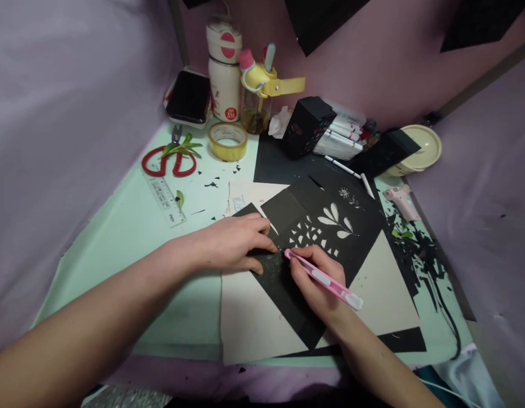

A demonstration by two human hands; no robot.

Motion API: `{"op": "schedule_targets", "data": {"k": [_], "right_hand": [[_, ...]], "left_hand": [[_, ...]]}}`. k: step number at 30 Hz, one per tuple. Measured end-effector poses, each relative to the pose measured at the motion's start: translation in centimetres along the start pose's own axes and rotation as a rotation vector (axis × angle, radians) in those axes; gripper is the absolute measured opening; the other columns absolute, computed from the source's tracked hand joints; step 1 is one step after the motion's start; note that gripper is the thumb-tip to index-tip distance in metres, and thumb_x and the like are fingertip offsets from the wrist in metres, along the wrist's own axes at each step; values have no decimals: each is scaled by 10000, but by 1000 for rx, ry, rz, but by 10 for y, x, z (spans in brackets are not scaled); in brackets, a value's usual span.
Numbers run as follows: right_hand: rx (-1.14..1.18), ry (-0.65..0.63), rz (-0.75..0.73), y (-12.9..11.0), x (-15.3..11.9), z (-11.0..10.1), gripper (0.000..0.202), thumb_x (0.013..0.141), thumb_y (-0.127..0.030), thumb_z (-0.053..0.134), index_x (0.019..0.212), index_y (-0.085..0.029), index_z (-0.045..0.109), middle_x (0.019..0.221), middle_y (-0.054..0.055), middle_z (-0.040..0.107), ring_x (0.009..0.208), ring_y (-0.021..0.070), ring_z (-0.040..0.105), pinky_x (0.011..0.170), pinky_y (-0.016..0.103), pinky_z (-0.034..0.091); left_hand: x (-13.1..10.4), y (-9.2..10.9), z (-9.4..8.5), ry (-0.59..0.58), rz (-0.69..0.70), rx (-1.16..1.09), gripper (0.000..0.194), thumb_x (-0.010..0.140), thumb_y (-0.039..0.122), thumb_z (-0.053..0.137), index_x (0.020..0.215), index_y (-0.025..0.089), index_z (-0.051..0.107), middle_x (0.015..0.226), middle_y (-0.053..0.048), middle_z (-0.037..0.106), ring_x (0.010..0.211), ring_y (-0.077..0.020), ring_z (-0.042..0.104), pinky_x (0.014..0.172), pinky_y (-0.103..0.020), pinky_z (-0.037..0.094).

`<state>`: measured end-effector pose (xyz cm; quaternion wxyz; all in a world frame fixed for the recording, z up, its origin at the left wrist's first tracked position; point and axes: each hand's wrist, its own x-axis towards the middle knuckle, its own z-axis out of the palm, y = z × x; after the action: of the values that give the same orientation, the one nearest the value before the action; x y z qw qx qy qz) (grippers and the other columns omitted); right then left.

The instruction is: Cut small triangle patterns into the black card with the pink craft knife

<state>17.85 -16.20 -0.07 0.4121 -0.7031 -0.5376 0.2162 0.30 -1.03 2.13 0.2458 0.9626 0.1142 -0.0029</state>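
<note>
A sheet of black paper (304,306) lies at a slant over pale cardboard (262,328) on the table. Leaf shapes and several small angular holes are cut through it, and faint drawn lines show near my fingers. My left hand (240,241) rests on the sheet with its fingers stretched out, pressing it flat. In my right hand (319,277) is a pink craft knife (324,277), held like a pen. Its tip meets the paper close to my left fingertips; the blade itself is too small to make out clearly.
Red-handled scissors (169,164), a clear ruler (164,195) and a tape roll (227,141) lie left. Behind stand a white bottle (225,73), a yellow-lidded cup (257,102) and a black paper box (307,127). Black scraps (415,255) and a pink glue gun (402,203) are right.
</note>
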Motion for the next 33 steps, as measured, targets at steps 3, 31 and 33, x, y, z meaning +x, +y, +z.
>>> {"op": "schedule_targets", "data": {"k": [3,31,33], "right_hand": [[-15,6,-36,2,-1,1,76,837,-214,626,864,-214,697,658,-14,692,507,118,601,503,222,471],[-248,-32,-418,11,-6,11,155,882,-103,569,964,-233,590,815,39,693,711,175,676,666,297,552],[-256,-15,-411,12,-6,12,152,884,-105,568,963,-233,587,810,36,690,697,172,671,657,293,545]], "left_hand": [[0,-1,2,3,5,-8,405,791,406,771,1172,291,694,919,-29,553,931,-210,547,645,-261,397],[2,-3,4,-7,30,7,405,802,399,763,1188,297,694,876,-31,559,875,-205,548,603,-260,360],[2,-3,4,-15,22,-3,426,800,395,767,1208,309,683,887,-30,560,885,-206,545,609,-262,360]]}}
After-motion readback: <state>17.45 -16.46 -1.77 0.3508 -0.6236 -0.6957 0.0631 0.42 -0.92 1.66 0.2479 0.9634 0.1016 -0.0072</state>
